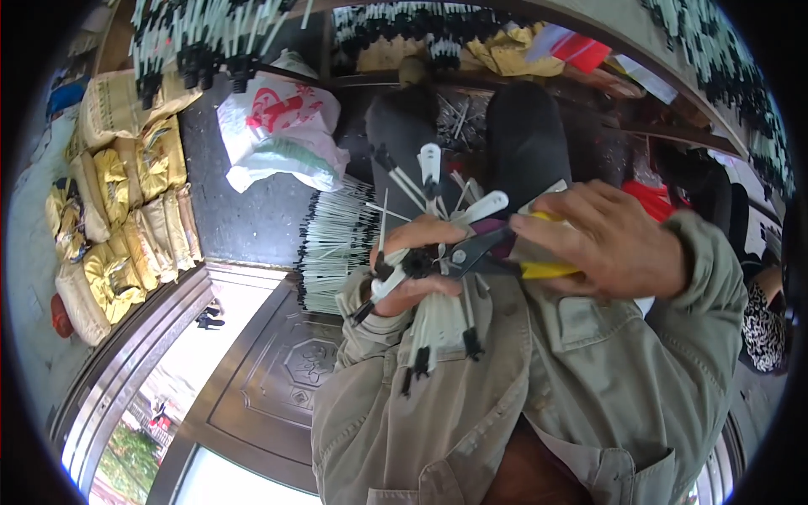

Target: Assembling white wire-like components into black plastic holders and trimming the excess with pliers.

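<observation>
My left hand (414,288) is closed around a bundle of thin white plastic strips (442,324) with black ends, held in front of my jacket. Some of the strips fan out above the fingers, two with broad white rounded tips. My right hand (602,240) grips a pair of pliers with yellow handles (547,268). Their dark jaws (471,252) point left and reach the bundle beside my left fingers. Whether the jaws touch a strip I cannot tell. My right fingers are slightly blurred and wrap over the handles.
A dense stack of white strips with black ends (332,252) lies left of my lap. More bundles (202,50) line the shelf above. A plastic bag (282,135), yellow sacks (126,252) and a brown door (286,370) are at left. Another person's patterned sleeve (764,328) shows at right.
</observation>
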